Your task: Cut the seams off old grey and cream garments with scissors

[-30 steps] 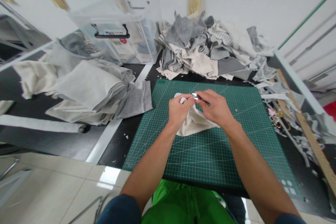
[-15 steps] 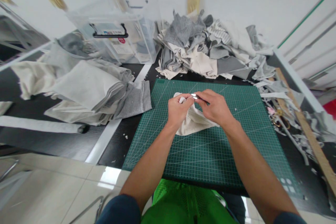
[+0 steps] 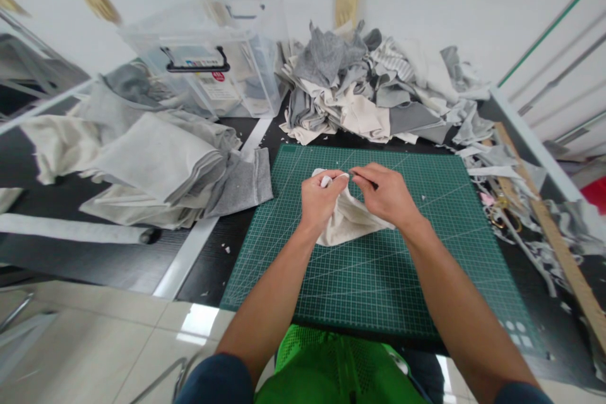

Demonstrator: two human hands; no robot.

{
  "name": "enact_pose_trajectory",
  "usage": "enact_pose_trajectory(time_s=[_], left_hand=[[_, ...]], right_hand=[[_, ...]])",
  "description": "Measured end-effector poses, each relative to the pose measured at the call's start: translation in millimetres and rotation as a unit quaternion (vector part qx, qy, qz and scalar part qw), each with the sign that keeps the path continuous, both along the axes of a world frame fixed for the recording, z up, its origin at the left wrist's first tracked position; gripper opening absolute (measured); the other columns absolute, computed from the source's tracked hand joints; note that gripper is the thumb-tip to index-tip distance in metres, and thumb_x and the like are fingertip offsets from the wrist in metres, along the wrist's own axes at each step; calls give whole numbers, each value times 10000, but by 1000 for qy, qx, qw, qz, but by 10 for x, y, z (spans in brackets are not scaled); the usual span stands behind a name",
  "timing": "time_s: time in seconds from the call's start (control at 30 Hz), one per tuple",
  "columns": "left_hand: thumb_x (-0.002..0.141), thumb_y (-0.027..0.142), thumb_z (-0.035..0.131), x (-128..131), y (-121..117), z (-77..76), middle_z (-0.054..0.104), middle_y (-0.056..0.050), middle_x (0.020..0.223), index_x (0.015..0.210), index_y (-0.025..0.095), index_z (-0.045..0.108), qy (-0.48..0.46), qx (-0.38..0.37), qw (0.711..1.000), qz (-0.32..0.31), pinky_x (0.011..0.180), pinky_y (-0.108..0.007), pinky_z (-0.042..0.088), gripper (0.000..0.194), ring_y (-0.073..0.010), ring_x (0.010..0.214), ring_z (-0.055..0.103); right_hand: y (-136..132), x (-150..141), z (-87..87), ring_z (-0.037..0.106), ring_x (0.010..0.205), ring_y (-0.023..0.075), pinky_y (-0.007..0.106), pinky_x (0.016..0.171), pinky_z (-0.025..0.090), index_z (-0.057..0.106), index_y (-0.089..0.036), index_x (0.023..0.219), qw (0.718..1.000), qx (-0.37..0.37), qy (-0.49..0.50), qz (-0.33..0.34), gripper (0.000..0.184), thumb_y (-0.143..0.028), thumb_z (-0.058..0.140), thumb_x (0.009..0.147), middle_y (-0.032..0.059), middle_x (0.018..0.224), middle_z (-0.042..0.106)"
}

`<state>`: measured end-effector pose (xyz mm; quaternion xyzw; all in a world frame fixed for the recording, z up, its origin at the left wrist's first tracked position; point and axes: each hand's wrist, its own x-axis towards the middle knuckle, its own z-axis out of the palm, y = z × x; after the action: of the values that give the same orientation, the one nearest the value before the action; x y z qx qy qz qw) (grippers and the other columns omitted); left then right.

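Note:
Above the green cutting mat (image 3: 360, 284), my left hand (image 3: 322, 199) pinches a cream piece of fabric (image 3: 350, 227) near its upper edge. The rest of the fabric hangs down onto the mat in loose folds. Close on the right, my right hand (image 3: 386, 192) is closed around a small metal tool (image 3: 351, 173), which looks like thread snips. Its tip points left at the fabric edge by my left thumb; the fingers cover most of it.
Folded grey and cream fabric (image 3: 156, 151) lies left of the mat. A heap of scraps (image 3: 341, 76) and a clear plastic box (image 3: 250, 76) stand behind. To the right are a wooden strip (image 3: 563, 246), fabric trimmings and gold-handled scissors (image 3: 502, 211).
The tool's shiny metal, bright between the hands before, now shows only as a small dark tip. Both hands stay almost in place, and the fabric has barely shifted.

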<state>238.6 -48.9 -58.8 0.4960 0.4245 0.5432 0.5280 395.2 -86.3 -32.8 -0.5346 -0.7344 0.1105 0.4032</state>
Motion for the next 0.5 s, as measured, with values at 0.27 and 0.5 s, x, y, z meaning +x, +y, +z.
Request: enact_pose_trajectory(time_s=[0.27, 0.5], left_hand=[[758, 336, 795, -18, 23, -35, 676, -10, 742, 826, 194, 787, -25, -7, 999, -26, 601, -258, 403, 157, -121, 647, 531], [834, 374, 744, 39, 36, -60, 705, -39, 920, 893, 212, 744, -93, -2, 995, -30, 732, -282, 475, 173, -147, 780, 603]], right_hand=[[-37, -47, 106, 653, 821, 189, 335, 727, 511, 707, -213, 1055, 985, -80, 147, -39, 258, -426, 636, 927, 58, 1007, 748], [-10, -96, 78, 523, 650, 134, 296, 628, 425, 659, -210, 925, 971, -156, 169, -59, 251, -435, 727, 835, -1, 782, 652]])
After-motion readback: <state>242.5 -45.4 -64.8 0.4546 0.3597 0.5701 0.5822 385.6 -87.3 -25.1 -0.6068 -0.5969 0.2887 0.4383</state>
